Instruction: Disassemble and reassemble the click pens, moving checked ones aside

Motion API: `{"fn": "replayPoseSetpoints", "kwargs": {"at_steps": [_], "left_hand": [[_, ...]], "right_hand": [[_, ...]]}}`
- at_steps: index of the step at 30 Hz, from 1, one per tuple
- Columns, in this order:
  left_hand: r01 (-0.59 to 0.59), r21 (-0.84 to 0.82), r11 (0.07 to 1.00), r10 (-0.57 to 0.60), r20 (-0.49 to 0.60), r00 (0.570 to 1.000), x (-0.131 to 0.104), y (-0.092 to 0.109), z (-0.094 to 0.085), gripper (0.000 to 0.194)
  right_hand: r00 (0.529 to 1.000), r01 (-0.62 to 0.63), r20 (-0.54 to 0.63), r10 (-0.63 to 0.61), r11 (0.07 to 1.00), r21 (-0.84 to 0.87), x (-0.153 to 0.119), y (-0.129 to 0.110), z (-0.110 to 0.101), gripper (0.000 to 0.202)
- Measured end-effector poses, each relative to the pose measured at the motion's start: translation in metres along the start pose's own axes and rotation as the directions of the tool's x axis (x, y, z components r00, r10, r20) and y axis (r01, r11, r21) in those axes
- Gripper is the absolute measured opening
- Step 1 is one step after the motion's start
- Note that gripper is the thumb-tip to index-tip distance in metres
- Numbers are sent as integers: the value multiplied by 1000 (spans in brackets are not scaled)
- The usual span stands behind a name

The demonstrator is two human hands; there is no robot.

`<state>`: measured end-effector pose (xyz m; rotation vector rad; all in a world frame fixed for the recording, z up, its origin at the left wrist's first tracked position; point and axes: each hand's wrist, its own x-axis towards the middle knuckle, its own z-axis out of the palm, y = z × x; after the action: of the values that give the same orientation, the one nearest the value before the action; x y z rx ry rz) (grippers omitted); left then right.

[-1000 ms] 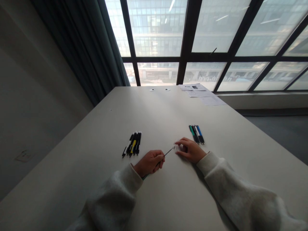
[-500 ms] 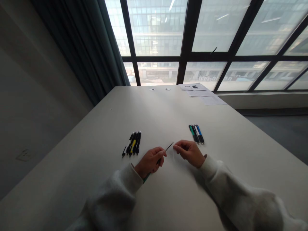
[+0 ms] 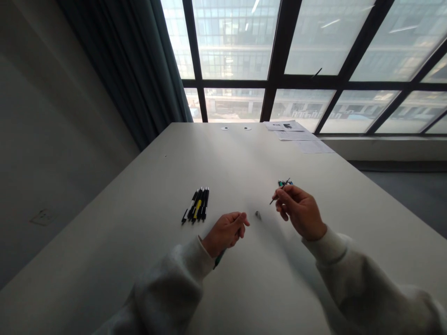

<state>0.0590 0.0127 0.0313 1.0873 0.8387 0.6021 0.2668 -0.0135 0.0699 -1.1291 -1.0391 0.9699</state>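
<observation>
My left hand (image 3: pixel 226 231) is closed around a pen barrel (image 3: pixel 219 259), whose dark green end sticks out below the palm near the cuff; the rest is hidden by the fingers. Pinched between the thumb and fingers of my right hand (image 3: pixel 299 210) is a thin dark pen refill (image 3: pixel 286 182), tilted up to the right. A small grey metal pen tip (image 3: pixel 258 215) lies on the white table between both hands. Behind my right hand, a group of pens (image 3: pixel 280 183) is mostly covered.
Several black pens (image 3: pixel 199 204), with yellow and white parts among them, lie side by side left of centre on the table (image 3: pixel 223 163). Papers (image 3: pixel 296 132) and two small white discs (image 3: pixel 247 128) rest at the far edge, before the window.
The refill has come out of the barrel in my left hand and is now in my right hand, which has moved right and away. The metal tip now shows on the table.
</observation>
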Motion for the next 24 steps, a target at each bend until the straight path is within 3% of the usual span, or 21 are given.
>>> {"fn": "replayPoseSetpoints", "kwargs": {"at_steps": [2,5,9,13,19,24], "left_hand": [[5,-23,1000,-6,-54,999,3,-2,-3,46],[-15,-62,998,6,-145,989,6,-6,-6,34],[-67,-113,991,41,-220,975,8,-10,-10,24],[-66,-167,984,27,-228,973,8,-12,-17,24],[-67,-197,978,20,-230,973,10,-11,-21,22],[-81,-140,987,45,-239,970,10,-10,-21,19]], "right_hand": [[994,-22,106,42,983,-180,-4,1,2,30],[946,-49,269,183,897,-439,-18,18,13,24],[939,128,320,125,737,-664,-31,44,26,23],[950,233,312,26,608,-759,-31,54,29,27],[950,266,311,2,516,-814,-28,57,30,4],[948,281,317,-11,492,-824,-27,57,31,14]]}}
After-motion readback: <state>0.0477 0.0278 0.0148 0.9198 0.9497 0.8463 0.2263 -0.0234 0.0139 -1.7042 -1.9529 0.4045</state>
